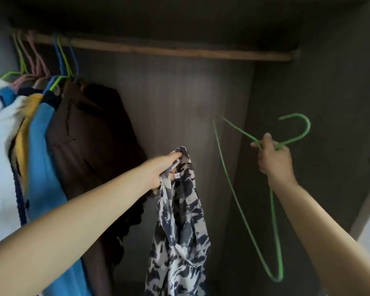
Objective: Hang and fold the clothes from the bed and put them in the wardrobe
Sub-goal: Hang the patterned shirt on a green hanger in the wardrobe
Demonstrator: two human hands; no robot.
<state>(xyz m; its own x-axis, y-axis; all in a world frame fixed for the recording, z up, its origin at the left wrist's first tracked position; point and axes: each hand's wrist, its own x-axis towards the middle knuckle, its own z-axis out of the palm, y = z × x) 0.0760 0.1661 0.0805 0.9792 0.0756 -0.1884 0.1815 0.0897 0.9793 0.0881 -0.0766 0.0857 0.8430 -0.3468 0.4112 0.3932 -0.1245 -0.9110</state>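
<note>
1. The left hand [158, 169] holds the patterned garment [179, 221] by a bunch of cloth at its neck, fingers curled tight round the fabric, and the rest hangs free in front of the wardrobe's back panel [175, 99]. Bunched like this, the neck opening is closed up; I judge the hanger could snag or catch only one shoulder unless the collar is spread first.

2. The right hand [273, 157] grips the green hanger [244, 212] at its neck, just under the hook, fingers wrapped round the wire. The hanger is tilted, its long bottom bend pointing down, apart from the garment. Held this way, a thin wire arm may poke through the loose weave or a sleeve hole instead of the neck.

3. The fabric looks thin and slippery. Once draped, it may slide off a bare wire shoulder when the left hand lets go.

4. The rail [179, 49] is bare from its middle to its right end; hung clothes [51, 124] crowd the left end. Hooking close to the brown coat [90, 129] could tangle hangers; the free stretch seems safer.
</note>
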